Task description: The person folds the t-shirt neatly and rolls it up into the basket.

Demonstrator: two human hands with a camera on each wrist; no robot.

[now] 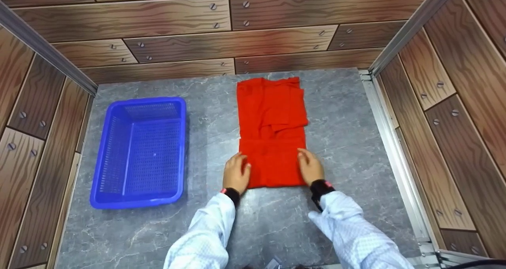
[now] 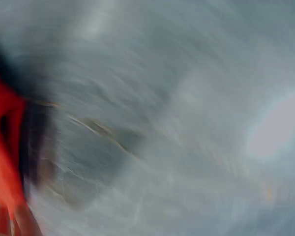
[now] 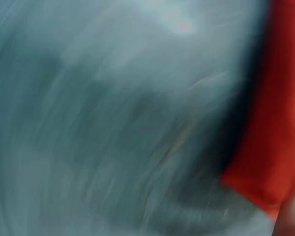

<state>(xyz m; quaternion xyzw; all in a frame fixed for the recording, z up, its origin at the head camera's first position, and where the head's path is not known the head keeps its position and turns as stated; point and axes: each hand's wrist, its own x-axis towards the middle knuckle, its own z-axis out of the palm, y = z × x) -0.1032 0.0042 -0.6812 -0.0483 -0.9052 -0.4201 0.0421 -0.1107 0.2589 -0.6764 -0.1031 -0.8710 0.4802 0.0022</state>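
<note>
A red garment (image 1: pixel 272 162) lies partly folded on the grey marbled surface, its near part doubled into a smooth rectangle and its far part creased. At its left edge my left hand (image 1: pixel 236 174) holds the cloth between thumb and fingers. Across from it, my right hand (image 1: pixel 311 167) grips the right edge. The left wrist view catches a strip of the garment (image 2: pixel 2 147) and fingertips (image 2: pixel 24 221) at its lower end. Blur softens the right wrist view, where a garment corner (image 3: pixel 265 182) hangs above a shadow beside part of the hand.
A blue perforated plastic basket (image 1: pixel 154 158) stands to the left with nothing in it. Wood-patterned panels (image 1: pixel 178 17) wall in the back and both sides. A metal rail (image 1: pixel 395 158) runs along the right side of the surface.
</note>
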